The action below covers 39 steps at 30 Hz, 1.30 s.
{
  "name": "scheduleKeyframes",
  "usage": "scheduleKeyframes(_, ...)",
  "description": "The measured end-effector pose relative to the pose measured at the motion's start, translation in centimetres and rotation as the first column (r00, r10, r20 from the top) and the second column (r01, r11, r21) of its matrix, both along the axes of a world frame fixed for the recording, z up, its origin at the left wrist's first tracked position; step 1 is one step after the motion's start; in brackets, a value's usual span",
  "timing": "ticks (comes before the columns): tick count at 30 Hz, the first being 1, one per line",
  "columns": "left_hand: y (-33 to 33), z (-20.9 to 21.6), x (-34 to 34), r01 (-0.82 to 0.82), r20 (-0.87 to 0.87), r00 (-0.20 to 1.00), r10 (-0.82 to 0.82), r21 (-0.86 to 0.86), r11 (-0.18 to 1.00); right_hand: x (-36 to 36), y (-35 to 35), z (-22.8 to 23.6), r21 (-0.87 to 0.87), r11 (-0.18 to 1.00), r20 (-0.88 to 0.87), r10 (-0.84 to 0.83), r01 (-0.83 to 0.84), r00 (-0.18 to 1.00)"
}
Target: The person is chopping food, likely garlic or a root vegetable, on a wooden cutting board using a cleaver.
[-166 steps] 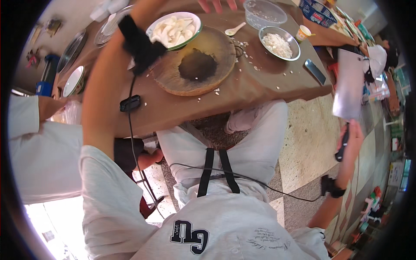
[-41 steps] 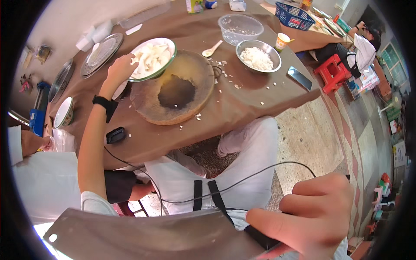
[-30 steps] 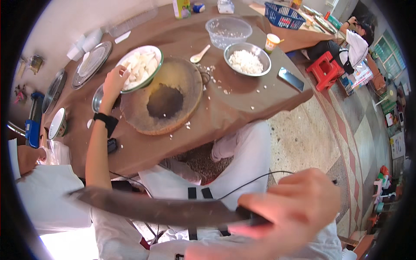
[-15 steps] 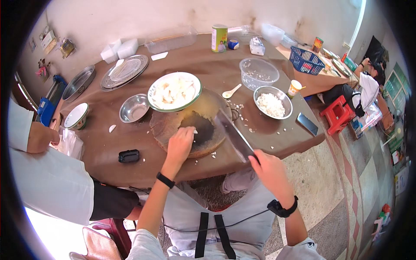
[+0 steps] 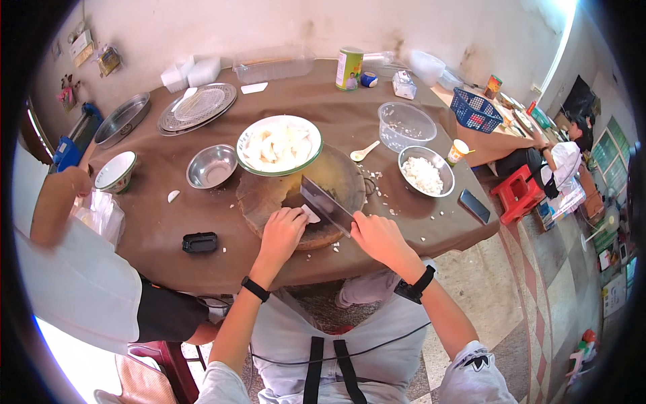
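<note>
My right hand (image 5: pixel 378 236) grips the handle of a cleaver (image 5: pixel 327 206), its blade slanting over the round wooden chopping board (image 5: pixel 259 196). On the board, the closed fingers of my left hand (image 5: pixel 282 233) hold a white slice of food (image 5: pixel 310 214), right beside the blade. A white, green-rimmed bowl (image 5: pixel 281 172) heaped with pale slices rests at the board's far edge. To the right, a steel bowl (image 5: pixel 408 180) contains small white diced pieces. White crumbs are scattered around the board.
An unfilled steel bowl (image 5: pixel 211 166), a black case (image 5: pixel 200 242) and a patterned bowl (image 5: pixel 116 172) are to the left. A spoon (image 5: pixel 364 151), plastic tub (image 5: pixel 406 126), paper cup (image 5: pixel 457 151) and phone (image 5: pixel 475 206) are to the right. A person in white (image 5: pixel 87 289) stands close on my left.
My right hand has brought the cleaver leftward, close to my left fingers. A white slice now shows at my left fingertips. The whole view has shifted slightly.
</note>
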<state>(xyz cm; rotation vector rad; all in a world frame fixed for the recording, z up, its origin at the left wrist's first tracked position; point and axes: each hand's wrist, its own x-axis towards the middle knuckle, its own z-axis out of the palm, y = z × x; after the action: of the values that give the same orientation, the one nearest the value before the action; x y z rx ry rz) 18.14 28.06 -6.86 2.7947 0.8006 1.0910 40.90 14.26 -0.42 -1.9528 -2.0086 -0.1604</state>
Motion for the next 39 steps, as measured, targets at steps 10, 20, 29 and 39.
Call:
scheduleKeyframes(10, -1.2, -0.5, 0.3, -0.097, -0.148, 0.983, 0.107, 0.069, 0.993, 1.0, 0.0, -1.0, 0.017, 0.999, 0.133, 0.031, -0.034, 0.991)
scheduleKeyframes(20, -1.9, -1.0, 0.5, -0.142, -0.16, 0.976, 0.15, 0.062, 0.988, 1.9, 0.9, 0.1, 0.012, 0.991, 0.182, 0.127, -0.132, 0.975)
scheduleKeyframes(29, -2.6, -0.4, 0.4, -0.152, -0.132, 0.979, 0.154, 0.024, 0.988, 0.3, 2.3, 0.3, -0.053, 0.991, 0.261, 0.136, -0.126, 0.956)
scheduleKeyframes(39, -3.1, -0.4, 0.5, -0.16, -0.103, 0.982, 0.159, -0.004, 0.987, 1.0, 3.3, -0.8, -0.021, 0.991, 0.128, 0.134, -0.133, 0.983)
